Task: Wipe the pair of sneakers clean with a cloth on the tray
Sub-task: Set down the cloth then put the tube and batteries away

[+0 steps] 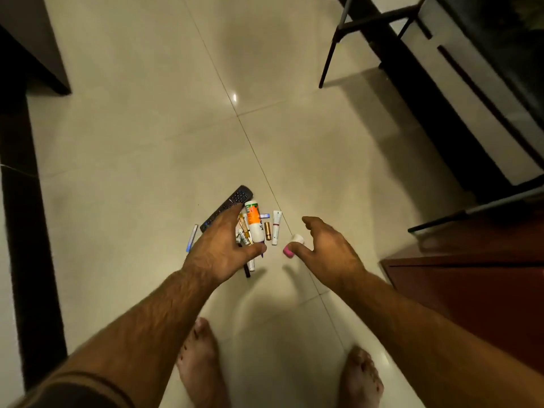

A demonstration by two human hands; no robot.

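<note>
No sneakers, cloth or tray are in view. My left hand (223, 248) hovers with relaxed, spread fingers over a small pile of things on the tiled floor: a black remote control (235, 198), a white and orange bottle (253, 219), a white tube (276, 226) and a small gold cylinder (267, 231). To the right my right hand (326, 248) is spread too. One of its fingers crosses in front of a small pink and white bottle (294, 244). Neither hand plainly holds anything.
My bare feet (200, 357) stand on the pale tiles below the pile. A reddish-brown cabinet (471, 290) is at the right. Dark furniture (23, 231) runs along the left. A dark-legged stand (332, 48) and a black and white unit (459, 98) are at the top right.
</note>
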